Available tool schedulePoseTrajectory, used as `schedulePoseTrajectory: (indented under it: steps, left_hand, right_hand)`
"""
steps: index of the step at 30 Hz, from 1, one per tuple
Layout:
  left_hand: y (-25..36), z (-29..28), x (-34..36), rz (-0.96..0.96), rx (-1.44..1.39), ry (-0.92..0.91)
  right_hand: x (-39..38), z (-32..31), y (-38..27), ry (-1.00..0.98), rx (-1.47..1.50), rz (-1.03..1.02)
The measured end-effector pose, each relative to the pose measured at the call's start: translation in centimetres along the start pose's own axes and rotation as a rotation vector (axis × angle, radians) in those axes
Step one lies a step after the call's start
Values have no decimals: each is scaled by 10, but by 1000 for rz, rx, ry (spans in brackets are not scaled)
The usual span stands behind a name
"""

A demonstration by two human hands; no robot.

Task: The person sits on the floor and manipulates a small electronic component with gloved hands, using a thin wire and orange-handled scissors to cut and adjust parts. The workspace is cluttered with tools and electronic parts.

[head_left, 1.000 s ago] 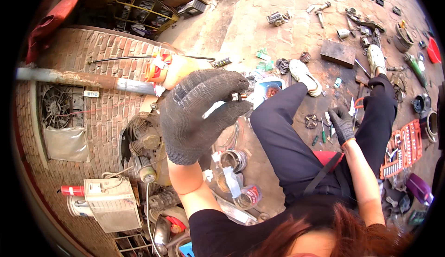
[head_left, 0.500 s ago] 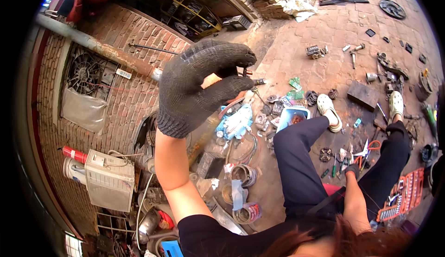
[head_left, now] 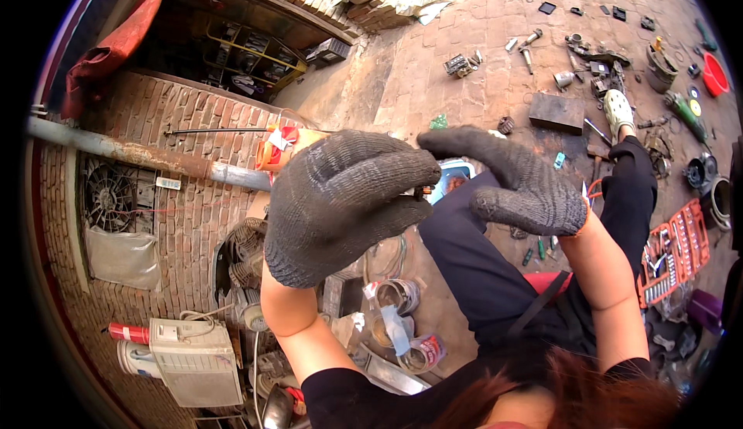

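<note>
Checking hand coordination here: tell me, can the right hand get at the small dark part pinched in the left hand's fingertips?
Probably yes. The right hand is raised just beside the left hand, with nothing between it and the small dark part.

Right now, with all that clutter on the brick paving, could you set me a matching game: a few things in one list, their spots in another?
Things:
1. small dark metal part
2. red plastic bowl
3. rusty grey metal pipe
4. red socket set tray

Places:
A. far upper right
B. along the brick wall, left
C. pinched in the gloved left hand
D. right of the raised right hand

Pairs: 1-C, 2-A, 3-B, 4-D
</note>
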State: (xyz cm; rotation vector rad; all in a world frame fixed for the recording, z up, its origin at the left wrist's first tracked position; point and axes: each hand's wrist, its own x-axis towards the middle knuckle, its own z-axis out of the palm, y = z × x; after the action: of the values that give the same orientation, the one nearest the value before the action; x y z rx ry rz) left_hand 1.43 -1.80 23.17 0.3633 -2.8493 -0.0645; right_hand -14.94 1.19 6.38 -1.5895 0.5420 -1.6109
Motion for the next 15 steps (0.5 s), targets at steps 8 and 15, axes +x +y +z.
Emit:
schedulePoseTrajectory:
  steps: [8,15]
  left_hand:
    - [2,2,2,-5,15,-19]
    - [-19,4,-3,-53,37,47]
  right_hand:
    - [-26,-1,-8,22,282,395]
    - [-125,-40,160,807,1098,476]
